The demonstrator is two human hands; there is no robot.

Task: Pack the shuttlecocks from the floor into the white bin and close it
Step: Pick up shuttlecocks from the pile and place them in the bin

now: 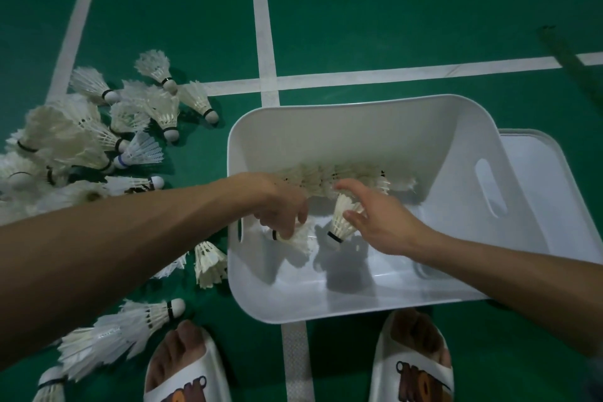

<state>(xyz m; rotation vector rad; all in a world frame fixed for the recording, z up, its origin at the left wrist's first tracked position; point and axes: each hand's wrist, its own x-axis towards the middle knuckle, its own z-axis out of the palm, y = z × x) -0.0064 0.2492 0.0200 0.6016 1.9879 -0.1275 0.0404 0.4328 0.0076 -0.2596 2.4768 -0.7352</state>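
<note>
The white bin stands open on the green floor, straddling a white court line. Its lid lies flat, partly under the bin's right side. Both hands reach inside the bin, near each other but apart. The left hand has its fingers curled down round a shuttlecock near the bin's left wall. The right hand has its fingers spread, with thumb and forefinger on either side of the feathers of a second shuttlecock, which is tilted with its cork down. I cannot tell whether that hand grips it. A row of shuttlecocks lies across the bin's middle. Loose shuttlecocks are heaped on the floor left of the bin. Two white slippers stand at the bin's near side.
</note>
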